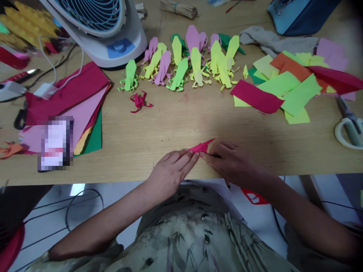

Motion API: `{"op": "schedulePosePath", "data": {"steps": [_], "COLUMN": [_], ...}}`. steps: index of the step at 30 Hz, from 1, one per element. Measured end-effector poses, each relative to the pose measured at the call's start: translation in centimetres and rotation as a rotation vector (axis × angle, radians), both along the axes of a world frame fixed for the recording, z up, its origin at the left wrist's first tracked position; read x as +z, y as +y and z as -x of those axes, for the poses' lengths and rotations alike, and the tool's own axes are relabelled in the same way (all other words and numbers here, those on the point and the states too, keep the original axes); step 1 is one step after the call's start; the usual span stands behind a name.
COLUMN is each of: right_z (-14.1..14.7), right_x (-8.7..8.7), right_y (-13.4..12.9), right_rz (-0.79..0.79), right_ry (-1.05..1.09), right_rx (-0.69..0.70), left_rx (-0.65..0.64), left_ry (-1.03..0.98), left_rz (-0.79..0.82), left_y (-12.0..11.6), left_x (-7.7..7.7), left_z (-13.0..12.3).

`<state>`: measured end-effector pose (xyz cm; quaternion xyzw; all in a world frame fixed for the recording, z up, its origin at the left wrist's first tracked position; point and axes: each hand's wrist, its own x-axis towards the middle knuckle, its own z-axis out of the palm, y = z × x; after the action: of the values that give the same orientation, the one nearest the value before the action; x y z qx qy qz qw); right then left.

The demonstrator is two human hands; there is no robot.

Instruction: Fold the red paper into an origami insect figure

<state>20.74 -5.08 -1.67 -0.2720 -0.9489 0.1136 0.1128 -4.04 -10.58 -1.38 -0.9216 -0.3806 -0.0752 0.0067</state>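
A small folded piece of red paper (202, 146) lies on the table near its front edge, one thin point sticking out to the upper right. My left hand (170, 170) rests flat, its stretched fingertips pressing the paper's left end against the table; its thumb is hidden. On the other side, my right hand (231, 158) has curled fingers and pinches the paper's lower right part. Beyond my hands sits a finished-looking red paper figure (138, 101) with thin bent legs. Several folded paper figures (178, 73) in yellow, green and pink stand in a group behind it.
Loose coloured paper pieces (297, 90) lie at the right, beside scissors (348, 128). A fan (121, 41) stands at the back left. Paper sheets (65, 102) and a phone (55, 143) are on the left. A grey cloth (272, 39) and blue bag (300, 17) lie far right.
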Motion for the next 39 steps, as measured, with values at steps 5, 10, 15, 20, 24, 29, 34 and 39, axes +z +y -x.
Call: {"op": "schedulePosePath", "data": {"steps": [5,10,15,20,24,29,34,39], "right_z": [0.8,-0.3,-1.6,0.3,1.0,0.5,-0.7,-1.2], "right_x": [0.7,1.1,1.2,0.5,0.0,-0.1,-0.6,-1.7], "right_y": [-1.7,-2.5,-2.8,-2.6,-2.5,-3.1,-4.6,-5.9], "right_rz": [-0.251,-0.287,-0.273,-0.243,-0.265,-0.279,-0.281,-0.280], "right_ry": [-0.129,-0.150,0.023,0.019,-0.018,-0.008,-0.015,0.000], "right_rx": [-0.048,-0.085,-0.201,-0.086,-0.066,-0.091,-0.143,-0.215], "left_rx": [0.041,0.086,0.063,0.025,0.009,0.046,0.081,0.144], "left_ry": [0.100,0.090,0.040,0.060,0.092,0.115,0.102,0.050], "left_rz": [0.037,0.084,0.064,0.056,0.059,0.074,0.083,0.082], "left_y": [-0.3,0.0,0.2,0.1,0.0,-0.2,-0.1,-0.6], "left_x": [0.3,0.2,-0.3,-0.3,0.0,0.4,0.3,-0.1], "left_z": [-0.5,-0.6,-0.3,0.0,-0.1,-0.6,-0.9,-1.2]}}
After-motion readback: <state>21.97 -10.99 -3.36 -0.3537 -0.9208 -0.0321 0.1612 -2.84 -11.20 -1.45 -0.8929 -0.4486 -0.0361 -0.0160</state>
